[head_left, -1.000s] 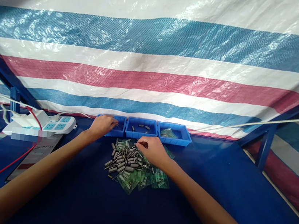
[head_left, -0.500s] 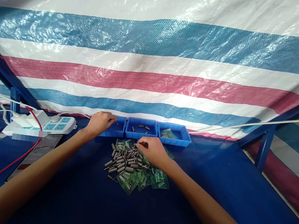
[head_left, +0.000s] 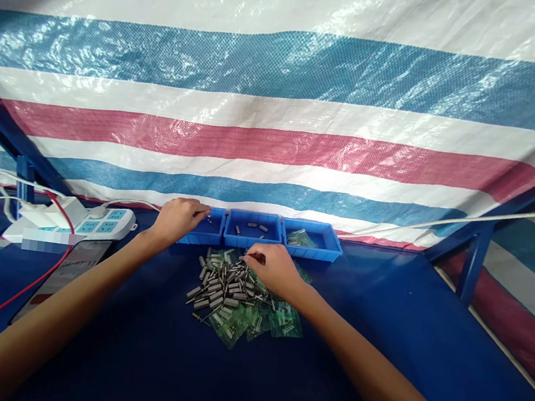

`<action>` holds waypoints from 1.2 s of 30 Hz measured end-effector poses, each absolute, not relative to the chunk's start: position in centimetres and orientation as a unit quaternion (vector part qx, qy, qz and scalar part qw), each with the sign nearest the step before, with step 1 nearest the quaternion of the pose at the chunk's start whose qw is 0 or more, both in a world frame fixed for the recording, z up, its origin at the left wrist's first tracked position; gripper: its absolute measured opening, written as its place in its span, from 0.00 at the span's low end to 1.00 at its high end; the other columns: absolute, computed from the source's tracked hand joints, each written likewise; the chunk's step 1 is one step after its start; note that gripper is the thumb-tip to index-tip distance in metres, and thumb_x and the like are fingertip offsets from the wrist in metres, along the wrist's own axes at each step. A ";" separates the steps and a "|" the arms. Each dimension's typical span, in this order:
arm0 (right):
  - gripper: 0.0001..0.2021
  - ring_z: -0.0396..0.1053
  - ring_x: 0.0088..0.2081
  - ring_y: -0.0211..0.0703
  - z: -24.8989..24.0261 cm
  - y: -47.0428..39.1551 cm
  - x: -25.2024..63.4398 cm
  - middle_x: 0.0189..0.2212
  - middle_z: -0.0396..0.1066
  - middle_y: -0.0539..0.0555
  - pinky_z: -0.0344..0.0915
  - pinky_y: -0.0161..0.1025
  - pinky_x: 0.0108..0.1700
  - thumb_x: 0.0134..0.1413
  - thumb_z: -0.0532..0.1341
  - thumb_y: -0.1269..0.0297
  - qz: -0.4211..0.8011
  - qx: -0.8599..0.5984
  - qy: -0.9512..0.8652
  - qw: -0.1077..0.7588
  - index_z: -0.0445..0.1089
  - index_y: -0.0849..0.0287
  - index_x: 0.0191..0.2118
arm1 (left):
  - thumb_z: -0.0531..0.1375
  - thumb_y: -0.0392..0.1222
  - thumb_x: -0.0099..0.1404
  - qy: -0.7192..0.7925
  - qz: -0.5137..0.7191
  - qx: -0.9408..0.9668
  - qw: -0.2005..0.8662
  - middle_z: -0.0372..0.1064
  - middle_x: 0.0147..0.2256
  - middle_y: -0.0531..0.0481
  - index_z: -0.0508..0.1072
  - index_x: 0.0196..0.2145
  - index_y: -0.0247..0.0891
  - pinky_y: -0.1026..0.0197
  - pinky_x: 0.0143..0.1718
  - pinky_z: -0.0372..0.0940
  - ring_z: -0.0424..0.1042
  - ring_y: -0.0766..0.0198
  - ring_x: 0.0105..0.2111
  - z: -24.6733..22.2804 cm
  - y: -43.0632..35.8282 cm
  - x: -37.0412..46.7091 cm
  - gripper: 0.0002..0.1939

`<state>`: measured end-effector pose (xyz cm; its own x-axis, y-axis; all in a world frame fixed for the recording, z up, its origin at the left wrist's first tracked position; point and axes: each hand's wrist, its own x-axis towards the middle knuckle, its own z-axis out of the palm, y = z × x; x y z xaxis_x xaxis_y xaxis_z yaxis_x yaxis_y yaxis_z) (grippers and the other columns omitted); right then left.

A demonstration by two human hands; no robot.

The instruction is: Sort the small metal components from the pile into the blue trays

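Observation:
My left hand is over the left blue bin, fingertips pinched together; anything between them is too small to make out. A small shiny piece shows in that bin beside the fingertips. My right hand hovers at the back of a heap of small metal parts, thumb and fingers closed in a pinch whose contents I cannot make out. The heap mixes grey cylinders and thin pins or screws. Small greenish clear bags with metal pieces lie at its front and right.
The middle blue bin holds a few grey cylinders, and the right blue bin a greenish bag. To the left are a white power strip, a phone and a red cable. Behind the blue table hangs striped sheeting.
Both hands keep nearly the same positions and stay pinched. A small shiny piece shows a little lower in the left bin, just below my left fingertips.

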<state>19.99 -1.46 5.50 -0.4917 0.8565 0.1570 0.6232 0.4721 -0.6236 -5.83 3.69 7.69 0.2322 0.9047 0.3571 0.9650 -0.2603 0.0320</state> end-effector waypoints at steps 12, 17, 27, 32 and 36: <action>0.10 0.67 0.29 0.40 6.0 -0.6 20.8 0.26 0.73 0.53 0.56 0.34 0.31 0.57 0.56 0.69 0.132 -0.498 -0.846 0.137 0.72 0.60 0.28 | 0.52 0.44 0.68 -0.442 -0.115 -0.890 0.008 0.75 0.36 0.52 0.77 0.41 0.45 0.66 0.35 0.61 0.73 0.64 0.34 8.0 2.1 -4.0 0.14; 0.09 0.70 0.32 0.48 6.8 0.2 22.5 0.27 0.72 0.60 0.58 0.36 0.29 0.54 0.57 0.69 0.066 -0.538 -0.840 0.029 0.71 0.63 0.26 | 0.54 0.45 0.67 -0.399 -0.070 -0.913 -0.047 0.75 0.35 0.49 0.78 0.39 0.43 0.65 0.34 0.60 0.73 0.62 0.34 7.6 1.2 -2.6 0.12; 0.08 0.72 0.33 0.53 7.3 0.4 24.2 0.29 0.72 0.64 0.61 0.39 0.30 0.50 0.64 0.64 0.063 -0.530 -0.842 -0.084 0.73 0.65 0.30 | 0.58 0.45 0.64 -0.384 -0.053 -0.913 -0.126 0.75 0.33 0.50 0.78 0.34 0.42 0.65 0.33 0.60 0.74 0.61 0.33 7.0 0.5 -2.0 0.10; 0.03 0.71 0.34 0.51 7.7 0.0 24.1 0.29 0.71 0.61 0.59 0.36 0.29 0.49 0.64 0.69 0.071 -0.499 -0.857 -0.108 0.71 0.64 0.28 | 0.57 0.45 0.65 -0.374 -0.047 -0.918 -0.122 0.75 0.34 0.49 0.78 0.36 0.41 0.65 0.33 0.60 0.73 0.61 0.34 7.2 0.4 -1.8 0.11; 0.07 0.69 0.31 0.49 7.6 -0.1 24.1 0.23 0.69 0.58 0.56 0.36 0.27 0.47 0.63 0.75 0.092 -0.486 -0.865 -0.086 0.68 0.62 0.22 | 0.56 0.46 0.66 -0.363 -0.072 -0.921 -0.119 0.75 0.34 0.49 0.78 0.36 0.41 0.65 0.33 0.60 0.73 0.61 0.34 7.1 0.4 -1.7 0.12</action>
